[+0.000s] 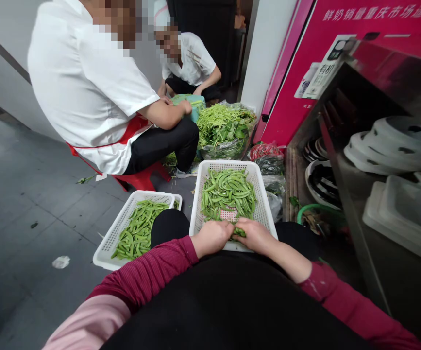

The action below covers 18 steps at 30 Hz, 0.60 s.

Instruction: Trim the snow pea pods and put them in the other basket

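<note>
A white perforated basket (195, 209) rests at my lap with a heap of green pea pods (228, 189) in it. Over its near end, my left hand (213, 237) is closed, its fingertips pinched together against those of my right hand; what they pinch is too small to make out. My right hand (256, 236) is curled around a few pea pods (238, 233). To the left, a second white basket (104, 248) on the floor holds more pea pods (137, 228), partly hidden behind my knee.
A co-worker in a white shirt (86, 82) sits on a red stool (141, 180); another person (192, 58) crouches behind. Leafy greens (225, 121) fill a large bag beyond my basket. At right stands a metal shelf (352, 214) with white containers (407, 209). A green basin (305, 210) sits below.
</note>
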### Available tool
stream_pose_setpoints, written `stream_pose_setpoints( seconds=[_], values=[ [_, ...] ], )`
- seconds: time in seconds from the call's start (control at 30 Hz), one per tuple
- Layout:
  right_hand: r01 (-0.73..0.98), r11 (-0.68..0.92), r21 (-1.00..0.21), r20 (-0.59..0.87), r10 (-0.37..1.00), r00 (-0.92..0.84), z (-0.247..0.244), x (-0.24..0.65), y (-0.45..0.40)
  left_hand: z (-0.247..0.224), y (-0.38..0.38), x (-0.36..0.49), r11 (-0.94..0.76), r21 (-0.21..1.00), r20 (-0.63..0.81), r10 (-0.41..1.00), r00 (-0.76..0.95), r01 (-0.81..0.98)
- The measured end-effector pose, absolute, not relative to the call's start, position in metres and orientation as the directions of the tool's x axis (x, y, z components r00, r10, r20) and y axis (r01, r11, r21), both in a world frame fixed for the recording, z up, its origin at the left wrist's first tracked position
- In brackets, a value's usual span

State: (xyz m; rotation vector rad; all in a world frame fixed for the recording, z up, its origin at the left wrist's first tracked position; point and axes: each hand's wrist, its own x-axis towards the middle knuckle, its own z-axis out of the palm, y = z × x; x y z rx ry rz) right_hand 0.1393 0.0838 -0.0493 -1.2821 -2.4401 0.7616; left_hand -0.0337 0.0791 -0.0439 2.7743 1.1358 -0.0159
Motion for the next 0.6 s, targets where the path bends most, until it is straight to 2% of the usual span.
stream_pose_setpoints(
  seconds=[0.07, 0.13, 0.2, 0.27, 0.3, 0.37, 0.4, 0.43, 0.5, 0.57, 0.6],
  values=[
    [0.561, 0.179, -0.808, -0.088, 0.905, -0.416, -0.059, 0.126, 0.084, -0.048, 0.081, -0.034, -0.655, 0.152, -0.008, 0.748, 0.663, 0.740],
    [0.288, -0.168, -0.943, -0.246, 0.934, -0.258, -0.069, 0.118, 0.084, -0.053, 0.084, -0.034, -0.584, 0.187, 0.029, 0.807, 0.590, 0.790],
    [-0.002, -0.414, -0.910, -0.409, 0.901, -0.144, -0.080, 0.118, 0.088, -0.062, 0.088, -0.036, -0.487, 0.198, -0.011, 0.866, 0.499, 0.850],
    [-0.158, -0.486, -0.859, -0.489, 0.872, -0.023, -0.088, 0.128, 0.101, -0.071, 0.090, -0.039, -0.398, 0.166, -0.149, 0.894, 0.422, 0.902],
    [-0.165, -0.464, -0.870, -0.478, 0.877, 0.054, -0.091, 0.134, 0.110, -0.076, 0.091, -0.041, -0.371, 0.144, -0.234, 0.888, 0.395, 0.918],
    [0.007, -0.356, -0.934, -0.350, 0.921, 0.171, -0.096, 0.145, 0.129, -0.083, 0.091, -0.045, -0.373, 0.125, -0.344, 0.853, 0.393, 0.919],
    [0.187, -0.299, -0.936, -0.265, 0.946, 0.184, -0.099, 0.147, 0.137, -0.086, 0.091, -0.046, -0.394, 0.133, -0.352, 0.839, 0.415, 0.910],
    [0.400, -0.239, -0.885, -0.191, 0.969, 0.157, -0.102, 0.146, 0.145, -0.087, 0.092, -0.047, -0.420, 0.145, -0.335, 0.831, 0.444, 0.896],
    [0.778, -0.091, -0.622, -0.144, 0.990, 0.000, -0.108, 0.134, 0.154, -0.089, 0.093, -0.047, -0.471, 0.162, -0.282, 0.820, 0.498, 0.867],
    [0.923, 0.056, -0.380, -0.196, 0.971, -0.139, -0.116, 0.115, 0.158, -0.089, 0.094, -0.045, -0.489, 0.163, -0.293, 0.806, 0.515, 0.857],
    [0.939, 0.103, -0.327, -0.219, 0.959, -0.181, -0.120, 0.105, 0.159, -0.089, 0.095, -0.045, -0.487, 0.162, -0.322, 0.796, 0.513, 0.858]
  ],
)
